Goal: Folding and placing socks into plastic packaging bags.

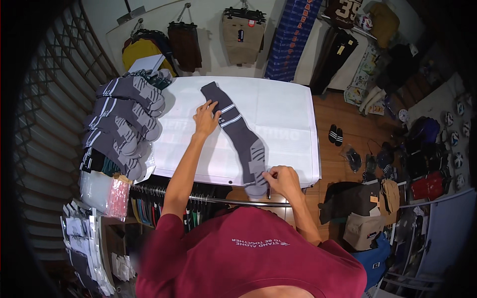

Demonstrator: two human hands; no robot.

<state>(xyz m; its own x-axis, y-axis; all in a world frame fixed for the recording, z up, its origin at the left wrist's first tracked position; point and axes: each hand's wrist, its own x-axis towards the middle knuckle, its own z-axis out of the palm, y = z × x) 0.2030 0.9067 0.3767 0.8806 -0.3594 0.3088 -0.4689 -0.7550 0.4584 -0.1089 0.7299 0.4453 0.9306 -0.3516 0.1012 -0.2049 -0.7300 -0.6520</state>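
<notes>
A long dark grey sock (240, 133) lies stretched across the white tabletop, with white stripes around its upper leg and lighter grey patches on the foot. Its cuff points to the far side, and its toe hangs over the near table edge. My left hand (205, 119) rests on the left side of the leg by the stripes, fingers spread and lying flat. At the right edge of the foot, my right hand (283, 180) is closed, with thumb and forefinger pinching the fabric.
Several matching grey socks (124, 114) are piled at the table's left end. Clear plastic packets (104, 191) lie below them. A rail of hanging clothes (164, 191) runs under the near edge of the white table (288, 114). Black slides (335, 135) sit on the wooden floor at right.
</notes>
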